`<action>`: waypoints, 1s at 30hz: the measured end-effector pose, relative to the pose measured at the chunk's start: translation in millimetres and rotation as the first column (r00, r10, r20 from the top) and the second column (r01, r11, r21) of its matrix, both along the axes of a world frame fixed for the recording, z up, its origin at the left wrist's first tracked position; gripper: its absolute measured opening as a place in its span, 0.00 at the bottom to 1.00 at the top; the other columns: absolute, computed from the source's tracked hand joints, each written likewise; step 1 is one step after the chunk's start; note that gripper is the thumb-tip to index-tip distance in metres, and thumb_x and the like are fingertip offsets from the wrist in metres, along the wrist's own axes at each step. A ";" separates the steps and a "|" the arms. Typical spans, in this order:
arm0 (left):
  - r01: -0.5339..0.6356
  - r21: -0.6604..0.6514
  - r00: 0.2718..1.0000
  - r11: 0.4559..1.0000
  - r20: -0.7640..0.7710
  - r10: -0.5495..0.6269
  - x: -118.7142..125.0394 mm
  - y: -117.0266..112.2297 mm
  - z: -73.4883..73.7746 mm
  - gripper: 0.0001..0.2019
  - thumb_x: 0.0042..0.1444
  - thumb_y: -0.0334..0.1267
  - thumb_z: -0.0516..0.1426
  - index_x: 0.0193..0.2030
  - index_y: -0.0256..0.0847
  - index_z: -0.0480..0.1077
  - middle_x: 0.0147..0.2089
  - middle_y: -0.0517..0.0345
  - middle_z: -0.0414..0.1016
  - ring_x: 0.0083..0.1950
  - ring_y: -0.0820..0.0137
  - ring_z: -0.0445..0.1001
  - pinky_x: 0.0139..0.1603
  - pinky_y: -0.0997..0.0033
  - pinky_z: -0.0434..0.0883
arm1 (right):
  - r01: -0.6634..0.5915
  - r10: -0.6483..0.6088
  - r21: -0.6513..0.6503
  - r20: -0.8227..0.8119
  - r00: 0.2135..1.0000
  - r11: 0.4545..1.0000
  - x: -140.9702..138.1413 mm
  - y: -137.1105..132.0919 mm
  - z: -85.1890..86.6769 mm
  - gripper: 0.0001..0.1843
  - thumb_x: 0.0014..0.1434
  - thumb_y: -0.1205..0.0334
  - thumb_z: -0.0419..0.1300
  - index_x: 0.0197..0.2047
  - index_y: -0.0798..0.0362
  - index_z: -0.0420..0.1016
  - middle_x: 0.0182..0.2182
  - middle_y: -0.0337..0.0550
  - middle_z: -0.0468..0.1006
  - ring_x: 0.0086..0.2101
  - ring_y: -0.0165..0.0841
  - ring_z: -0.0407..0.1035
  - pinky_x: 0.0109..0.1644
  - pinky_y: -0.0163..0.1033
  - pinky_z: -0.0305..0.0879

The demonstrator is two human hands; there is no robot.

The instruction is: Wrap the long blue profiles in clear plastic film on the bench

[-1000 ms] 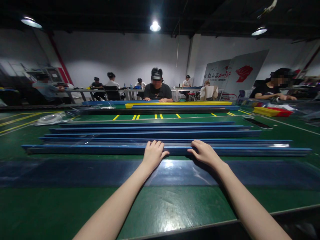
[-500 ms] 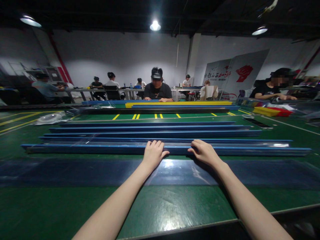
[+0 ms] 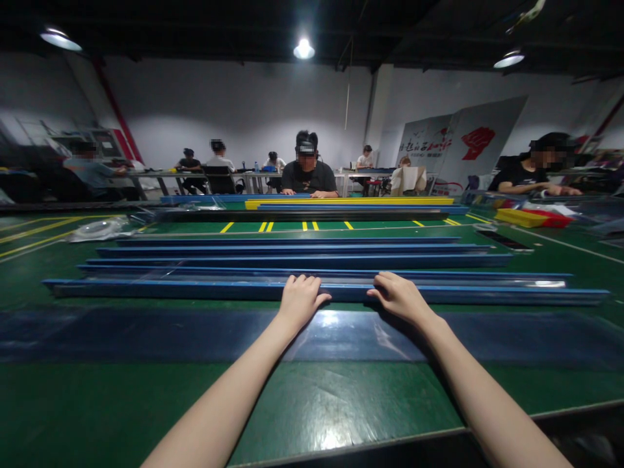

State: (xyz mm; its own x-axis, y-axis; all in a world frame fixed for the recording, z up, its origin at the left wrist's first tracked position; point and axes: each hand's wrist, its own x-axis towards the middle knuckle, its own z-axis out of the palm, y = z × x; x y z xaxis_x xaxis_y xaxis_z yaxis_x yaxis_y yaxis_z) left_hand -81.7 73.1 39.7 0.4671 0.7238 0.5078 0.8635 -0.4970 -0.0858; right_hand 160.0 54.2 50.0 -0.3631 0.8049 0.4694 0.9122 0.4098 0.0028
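Observation:
A long blue channel profile (image 3: 195, 289) lies crosswise in front of me, with clear film showing in its trough. My left hand (image 3: 303, 296) is closed over its near wall, fingers inside the trough and thumb along the front face. To the right, with a short gap between them, my right hand (image 3: 396, 294) grips the same wall with curled fingers and the thumb on the near side. Under my forearms a wide transparent plastic strip (image 3: 170, 335) lies flat on the green table (image 3: 312, 403).
Several more blue profiles (image 3: 302, 251) lie parallel behind. Farther off are a black profile (image 3: 302, 216), a yellow one (image 3: 351, 203), a dark phone-like slab (image 3: 504, 240), bagged material (image 3: 100, 229) and a yellow tray (image 3: 520, 217). A co-worker (image 3: 307, 172) sits opposite.
My hands keep the same hold on the blue channel profile. The whole view has shifted very slightly; nothing else visibly moves.

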 end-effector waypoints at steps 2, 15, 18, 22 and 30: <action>-0.005 -0.005 1.000 1.000 -0.002 0.005 -0.1 -0.2 0.3 0.15 0.54 0.50 0.53 0.33 0.39 0.67 0.32 0.55 0.73 0.38 0.65 0.68 0.36 0.66 0.55 | 0.000 0.000 -0.004 0.000 1.000 1.000 -0.2 -0.4 0.5 0.13 0.59 0.55 0.48 0.26 0.52 0.62 0.27 0.42 0.69 0.28 0.31 0.62 0.29 0.33 0.52; -0.022 -0.052 1.000 0.998 -0.003 0.022 0.5 -2.2 3.9 0.15 0.54 0.51 0.52 0.32 0.39 0.67 0.32 0.54 0.73 0.37 0.64 0.69 0.36 0.67 0.55 | 0.010 -0.010 -0.027 0.004 1.000 1.000 -0.3 -0.7 1.8 0.13 0.59 0.55 0.48 0.27 0.52 0.63 0.28 0.43 0.69 0.29 0.32 0.62 0.30 0.34 0.52; -0.023 -0.058 1.000 0.998 -0.004 0.023 0.7 -2.1 4.2 0.15 0.54 0.51 0.52 0.33 0.39 0.67 0.32 0.53 0.73 0.37 0.64 0.69 0.36 0.67 0.56 | 0.011 -0.011 -0.021 0.006 1.000 1.000 0.0 -0.5 1.2 0.13 0.59 0.55 0.48 0.27 0.52 0.63 0.28 0.43 0.69 0.29 0.32 0.62 0.30 0.34 0.52; -0.025 -0.077 1.000 0.997 -0.010 0.025 1.2 -2.7 5.3 0.15 0.54 0.50 0.52 0.33 0.39 0.67 0.32 0.53 0.74 0.37 0.64 0.69 0.35 0.67 0.55 | 0.003 -0.003 -0.018 0.000 1.000 1.000 0.0 -0.4 1.0 0.12 0.58 0.55 0.49 0.27 0.52 0.63 0.28 0.42 0.69 0.29 0.32 0.62 0.31 0.34 0.52; -0.024 -0.069 1.000 0.997 -0.005 0.024 1.1 -2.6 4.5 0.15 0.54 0.51 0.52 0.32 0.39 0.67 0.32 0.54 0.74 0.37 0.64 0.69 0.35 0.66 0.55 | 0.004 -0.004 -0.013 -0.003 1.000 1.000 -0.2 -0.4 0.9 0.12 0.59 0.55 0.48 0.27 0.52 0.63 0.28 0.42 0.69 0.29 0.32 0.62 0.30 0.34 0.52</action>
